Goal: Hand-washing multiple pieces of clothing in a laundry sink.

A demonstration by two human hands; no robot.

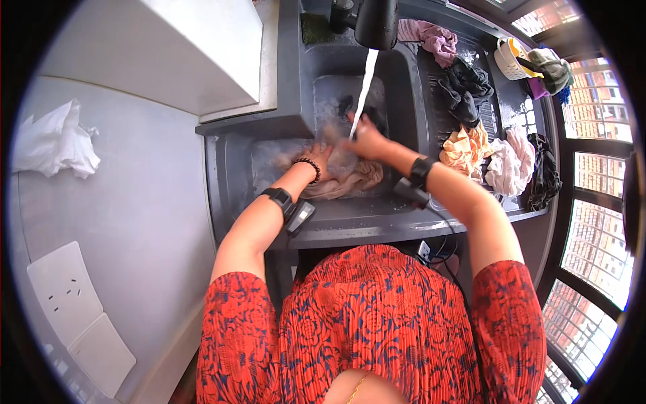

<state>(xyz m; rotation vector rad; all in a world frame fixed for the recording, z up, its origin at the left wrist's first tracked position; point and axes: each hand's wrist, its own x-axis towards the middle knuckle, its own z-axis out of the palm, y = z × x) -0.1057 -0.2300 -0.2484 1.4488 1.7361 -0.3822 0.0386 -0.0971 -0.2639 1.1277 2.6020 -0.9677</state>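
Water runs from a black faucet (376, 25) into a dark grey sink (404, 76). Beneath the stream, a wet beige cloth (348, 184) lies in the basin. My left hand (315, 159), with a beaded bracelet, presses on the beige cloth, fingers spread. Close by on the right, my right hand (368, 139) is at the water stream; blur and splashing hide whether its fingers grip any cloth. A dark cloth (376, 116) is partly visible in the water behind it.
On the ribbed drainboard at right lie a mauve cloth (436, 43), black cloth (467, 91), yellow-orange cloth (464, 151), pale pink cloth (509, 161) and another black cloth (545, 174). A white plastic basket (509, 60) stands behind them. A white cabinet (202, 50) borders the sink's left.
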